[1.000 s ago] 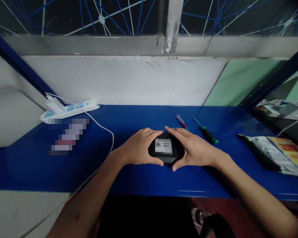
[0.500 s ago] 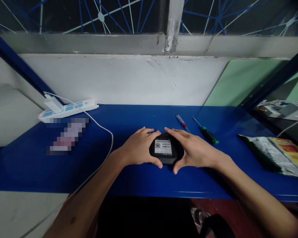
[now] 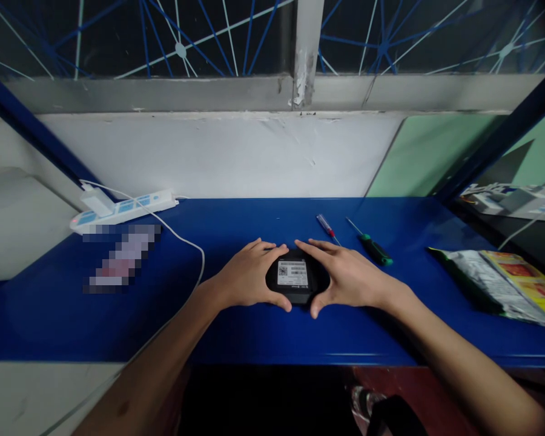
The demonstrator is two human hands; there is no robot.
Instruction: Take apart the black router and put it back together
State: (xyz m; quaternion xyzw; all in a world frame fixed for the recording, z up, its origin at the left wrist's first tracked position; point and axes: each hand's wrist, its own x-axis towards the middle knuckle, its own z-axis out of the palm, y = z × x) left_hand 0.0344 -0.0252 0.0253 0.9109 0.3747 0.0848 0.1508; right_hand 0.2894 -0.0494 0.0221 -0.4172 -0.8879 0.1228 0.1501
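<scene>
A small black device [image 3: 300, 298] with a white printed label [image 3: 293, 274] and a QR code on its upper face lies on the blue table. My left hand [image 3: 252, 275] curves around its left side, fingers at the far edge and thumb at the near edge. From the right, my right hand [image 3: 347, 275] wraps it the same way, thumb low near the front corner. Both hands are closed about the device, and its side edges are partly hidden by them. Beyond my right hand lie a screwdriver with a clear and red handle [image 3: 326, 225] and a green-and-black screwdriver [image 3: 376, 249].
A white power strip [image 3: 131, 212] with a plugged-in charger stands at the back left. Its white cable [image 3: 202, 260] runs down beside my left arm. A blurred-out flat object [image 3: 122, 257] is at left, a shiny packet [image 3: 504, 281] at right. The blue table [image 3: 272, 339] ends close to me.
The camera view has shifted slightly, so the scene sits a little lower and to the left. Both hands keep their places around the black device.
</scene>
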